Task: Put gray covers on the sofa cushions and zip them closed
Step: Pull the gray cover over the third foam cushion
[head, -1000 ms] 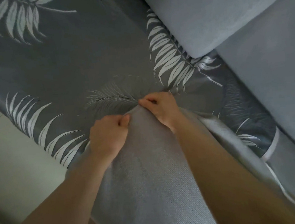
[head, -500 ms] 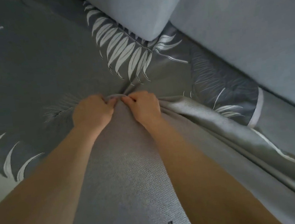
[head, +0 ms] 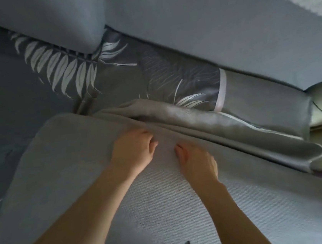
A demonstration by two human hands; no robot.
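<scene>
Bunched cover fabric lies just beyond both hands; past it, back cushions wall off the seat, open leftward.

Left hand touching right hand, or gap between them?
Apart. The head view shows a strip of gray cover between the left hand and right hand; both rest on the fabric.

**Both hands at the cover's edge**

The left hand and right hand rest with curled fingers on a pale gray woven cushion, beside a folded gray fabric cover, on a dark leaf-print sofa seat.
</scene>
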